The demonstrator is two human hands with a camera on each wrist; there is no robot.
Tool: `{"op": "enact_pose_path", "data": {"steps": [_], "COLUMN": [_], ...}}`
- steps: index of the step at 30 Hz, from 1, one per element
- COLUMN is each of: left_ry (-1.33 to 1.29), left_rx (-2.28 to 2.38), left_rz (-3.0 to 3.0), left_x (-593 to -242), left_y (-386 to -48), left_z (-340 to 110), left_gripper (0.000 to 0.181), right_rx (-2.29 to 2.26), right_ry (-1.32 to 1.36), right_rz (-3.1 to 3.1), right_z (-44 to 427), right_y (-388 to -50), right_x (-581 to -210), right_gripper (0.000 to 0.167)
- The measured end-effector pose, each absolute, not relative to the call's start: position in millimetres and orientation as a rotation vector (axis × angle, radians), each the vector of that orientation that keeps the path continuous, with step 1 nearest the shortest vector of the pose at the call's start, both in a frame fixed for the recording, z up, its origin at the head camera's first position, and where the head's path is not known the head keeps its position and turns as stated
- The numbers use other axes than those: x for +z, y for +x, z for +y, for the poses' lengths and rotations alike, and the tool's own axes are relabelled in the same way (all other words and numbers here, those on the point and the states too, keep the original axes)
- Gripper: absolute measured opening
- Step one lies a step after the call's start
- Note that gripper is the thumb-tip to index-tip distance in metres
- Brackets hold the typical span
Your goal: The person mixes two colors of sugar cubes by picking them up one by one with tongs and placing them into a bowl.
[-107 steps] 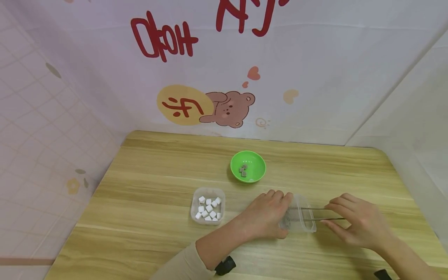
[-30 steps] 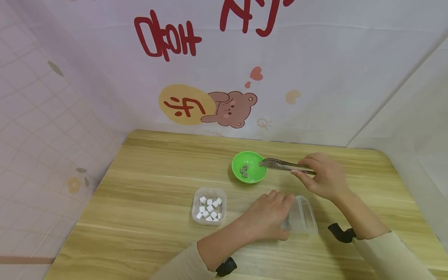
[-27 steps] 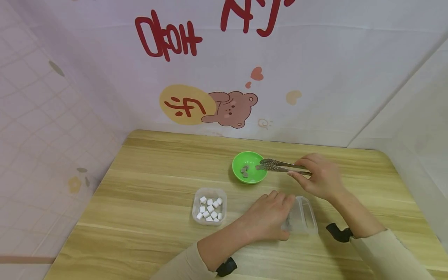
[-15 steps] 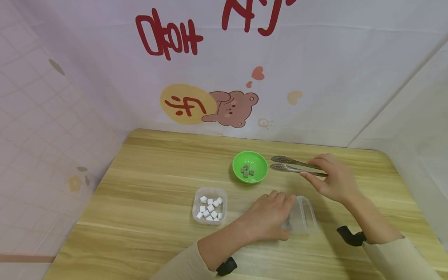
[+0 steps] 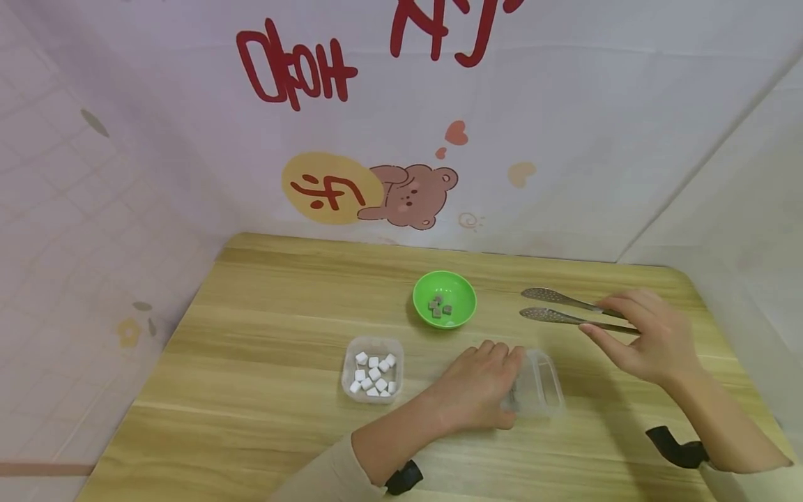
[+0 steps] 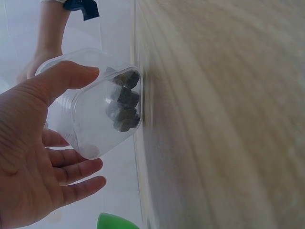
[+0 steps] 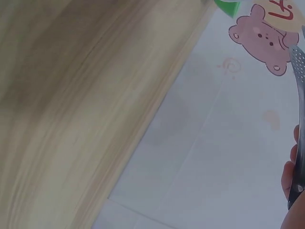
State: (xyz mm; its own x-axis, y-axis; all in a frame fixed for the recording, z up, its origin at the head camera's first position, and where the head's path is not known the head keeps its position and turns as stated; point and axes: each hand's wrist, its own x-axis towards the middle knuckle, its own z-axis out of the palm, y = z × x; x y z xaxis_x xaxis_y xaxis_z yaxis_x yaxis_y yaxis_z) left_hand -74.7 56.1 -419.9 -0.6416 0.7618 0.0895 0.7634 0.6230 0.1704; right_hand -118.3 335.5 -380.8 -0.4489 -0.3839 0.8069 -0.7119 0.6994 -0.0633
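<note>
My left hand (image 5: 479, 387) grips a clear plastic tub (image 5: 541, 383) tipped on its side on the table, its mouth facing right. In the left wrist view, several dark grey cubes (image 6: 125, 98) lie along its lower side, thumb and fingers around the tub. My right hand (image 5: 655, 338) holds metal tongs (image 5: 547, 315) above the table, right of the green bowl (image 5: 461, 296). Their perforated tips are spread with nothing between them. Inside the bowl sit several small grey cubes (image 5: 437, 313). Only part of the tongs shows at the right wrist view's edge.
A second clear tub (image 5: 346, 380) with several white cubes (image 5: 374, 374) stands upright, left of my left forearm. The wooden table (image 5: 263, 314) meets a printed white backdrop (image 5: 564, 104) at its far edge.
The right hand brought the tongs from the tipped tub to the bowl, where they released a grey cube. Since then the spread tongs have drawn back right. The left hand stays on the tub.
</note>
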Motion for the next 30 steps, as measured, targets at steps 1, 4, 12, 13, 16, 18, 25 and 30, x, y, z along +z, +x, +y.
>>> {"op": "enact_pose_path", "data": {"steps": [1,4,12,13,16,18,25,30], "left_ry": [-1.325,-1.32,-1.312,-1.312,-1.309,-1.308,-1.309,-1.313], "left_rx": [-0.303,-0.308,-0.303,-0.307,-0.306,-0.301,-0.282,-0.293], "left_rz": [-2.822,-2.826,-2.84,-2.841,-2.835,-2.83,-2.818,-2.822], "left_x": [-419.8,-419.9,-420.3,-420.3,-420.4,-420.7,-422.5,-422.9], "left_y": [-74.7,-74.8,-74.4,-74.3,-74.5,-74.6,-75.3,-75.1], "left_z": [56.2,56.7,58.0,58.0,57.9,57.7,57.8,58.1], "left_gripper": [0.079,0.077,0.077,0.077,0.077,0.077,0.078,0.078], "right_rx": [0.517,0.54,0.603,0.621,0.65,0.655,0.63,0.615], "right_ry": [0.83,0.833,0.872,0.879,0.888,0.891,0.908,0.92], "right_rz": [-2.071,-2.045,-2.013,-2.003,-1.987,-1.98,-2.031,-2.088], "right_z": [336.2,338.9,355.3,357.1,361.0,362.3,365.8,366.3], "right_y": [-115.8,-108.0,-84.7,-82.3,-75.4,-71.4,-57.3,-51.2], "right_x": [-380.4,-379.3,-383.1,-383.8,-385.2,-385.5,-386.7,-395.6], "right_gripper": [0.067,0.067,0.063,0.062,0.061,0.06,0.059,0.057]}}
